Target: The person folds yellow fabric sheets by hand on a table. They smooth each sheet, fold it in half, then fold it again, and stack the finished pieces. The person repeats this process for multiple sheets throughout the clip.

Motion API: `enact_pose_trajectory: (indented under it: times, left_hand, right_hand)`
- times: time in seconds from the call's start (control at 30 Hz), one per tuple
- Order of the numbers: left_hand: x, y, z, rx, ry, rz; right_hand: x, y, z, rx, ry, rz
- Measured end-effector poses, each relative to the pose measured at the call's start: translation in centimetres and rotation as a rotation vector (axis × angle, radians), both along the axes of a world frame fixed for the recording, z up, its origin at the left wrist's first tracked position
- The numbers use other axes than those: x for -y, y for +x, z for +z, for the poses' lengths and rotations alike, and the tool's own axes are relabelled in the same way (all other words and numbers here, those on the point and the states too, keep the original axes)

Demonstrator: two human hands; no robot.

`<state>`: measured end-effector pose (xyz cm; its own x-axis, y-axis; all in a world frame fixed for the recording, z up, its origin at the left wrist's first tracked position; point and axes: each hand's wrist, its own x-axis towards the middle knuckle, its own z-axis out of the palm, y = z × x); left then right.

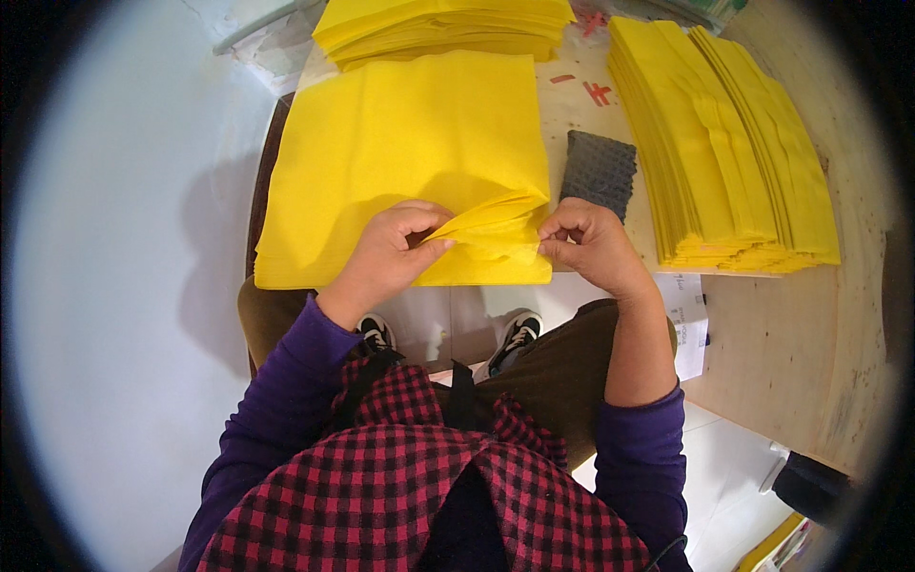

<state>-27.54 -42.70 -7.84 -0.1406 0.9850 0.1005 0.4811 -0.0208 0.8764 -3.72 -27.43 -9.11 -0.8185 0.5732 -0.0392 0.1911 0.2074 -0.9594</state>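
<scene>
A wide stack of flat yellow fabric sheets (400, 133) lies in front of me at the table's near edge. On its near right part, the top yellow fabric sheet (491, 234) is lifted into a puckered fold. My left hand (393, 250) pinches this fold between thumb and fingers from the left. My right hand (593, 243) is closed on the sheet's right edge, thumb against the curled fingers. A dark grey textured pad (599, 170) lies just beyond my right hand, its near end partly covered by it.
Another yellow stack (443, 33) stands at the back. Two long piles of folded yellow fabric (696, 143) lie side by side on the right. Red marks (598, 92) show on the tabletop. The wooden table (801, 362) curves around my right; a pale wall (124, 238) rises on the left.
</scene>
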Motion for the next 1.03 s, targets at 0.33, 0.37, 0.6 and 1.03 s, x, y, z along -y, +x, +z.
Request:
enact_pose_trajectory:
  times: [0.33,0.37,0.6,1.03]
  left_hand:
    - [0.1,0.2,-0.3,-0.081,0.085,-0.059]
    - [0.1,0.2,-0.4,-0.112,0.101,-0.066]
    - [1.0,0.7,-0.5,-0.299,0.138,-0.076]
    - [1.0,0.3,-0.8,-0.239,0.156,-0.075]
  right_hand:
    - [0.4,-0.6,0.7,-0.112,0.006,-0.095]
    - [0.4,-0.7,0.7,-0.123,-0.008,-0.101]
    - [0.5,-1.0,0.6,-0.204,-0.035,-0.088]
    - [0.7,-0.8,1.5,-0.025,0.55,-0.074]
